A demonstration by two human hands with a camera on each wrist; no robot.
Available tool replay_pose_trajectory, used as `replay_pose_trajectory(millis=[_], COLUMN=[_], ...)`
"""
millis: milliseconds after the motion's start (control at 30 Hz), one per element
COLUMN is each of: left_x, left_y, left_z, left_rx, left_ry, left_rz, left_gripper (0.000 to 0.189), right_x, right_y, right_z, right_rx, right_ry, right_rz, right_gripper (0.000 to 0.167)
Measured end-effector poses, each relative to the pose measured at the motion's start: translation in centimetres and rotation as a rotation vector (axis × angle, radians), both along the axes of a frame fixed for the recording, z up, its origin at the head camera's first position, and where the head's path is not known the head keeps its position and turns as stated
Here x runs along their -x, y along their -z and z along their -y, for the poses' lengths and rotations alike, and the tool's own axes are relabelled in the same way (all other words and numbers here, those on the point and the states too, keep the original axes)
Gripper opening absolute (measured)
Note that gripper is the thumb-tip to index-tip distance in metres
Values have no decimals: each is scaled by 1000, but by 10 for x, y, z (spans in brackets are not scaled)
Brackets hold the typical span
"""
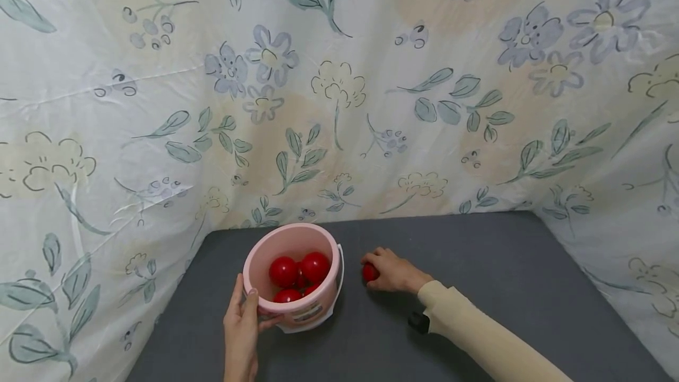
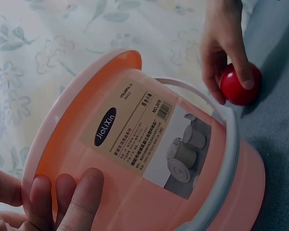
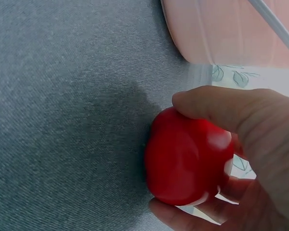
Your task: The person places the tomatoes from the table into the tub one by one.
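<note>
A pink bucket [image 1: 290, 312] stands on the dark cloth, slightly tilted toward me, with several glossy red round things [image 1: 283, 272] inside. My left hand [image 1: 241, 326] grips its rim at the near left side; some fingers [image 2: 86, 195] lie against the outer wall beside the label [image 2: 149, 134]. To the right of the bucket, my right hand [image 1: 395, 273] holds one shiny red apple-like object [image 3: 188, 159] on the cloth. Thumb and fingers curve round its sides in the right wrist view. Its underside is hidden.
Dark grey cloth [image 1: 477, 264] covers the surface. Floral fabric [image 1: 339, 105] hangs behind and along both sides. The bucket's pale handle [image 1: 340, 276] hangs down on its right side, between the bucket and my right hand. A black band [image 1: 419, 322] sits at the right wrist.
</note>
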State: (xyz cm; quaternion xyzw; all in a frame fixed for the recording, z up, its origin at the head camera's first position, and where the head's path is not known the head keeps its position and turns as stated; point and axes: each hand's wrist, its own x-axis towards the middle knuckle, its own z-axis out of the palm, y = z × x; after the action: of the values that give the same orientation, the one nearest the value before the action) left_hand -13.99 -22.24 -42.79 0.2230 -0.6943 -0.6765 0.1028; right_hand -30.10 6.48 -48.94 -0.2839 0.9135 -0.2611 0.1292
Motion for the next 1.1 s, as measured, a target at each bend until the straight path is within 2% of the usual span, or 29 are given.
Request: replay_pose_trajectory(millis=[200,367,600,800,1100], left_x=[0,1,2,3,3], left_y=[0,-2,-2,-2,-2], left_z=[1,1,0,-2,-5], left_rx=[-7,-4,-16,3,3], left_ry=[0,4,-1,-12,-35], left_rz=[0,10,18,28,26], left_gripper=[67,67,66,66,66], right_x=[8,18,30,41,46], right_y=[-10,-27,-69,-104,-149], right_z=[0,-5,-18,-34,-47], right_rx=[-11,-16,-27,-7,37], right_ry=[1,-5,27,21,44], right_rz=[20,15,14,-24,-106], right_gripper=[51,52,52,52,52])
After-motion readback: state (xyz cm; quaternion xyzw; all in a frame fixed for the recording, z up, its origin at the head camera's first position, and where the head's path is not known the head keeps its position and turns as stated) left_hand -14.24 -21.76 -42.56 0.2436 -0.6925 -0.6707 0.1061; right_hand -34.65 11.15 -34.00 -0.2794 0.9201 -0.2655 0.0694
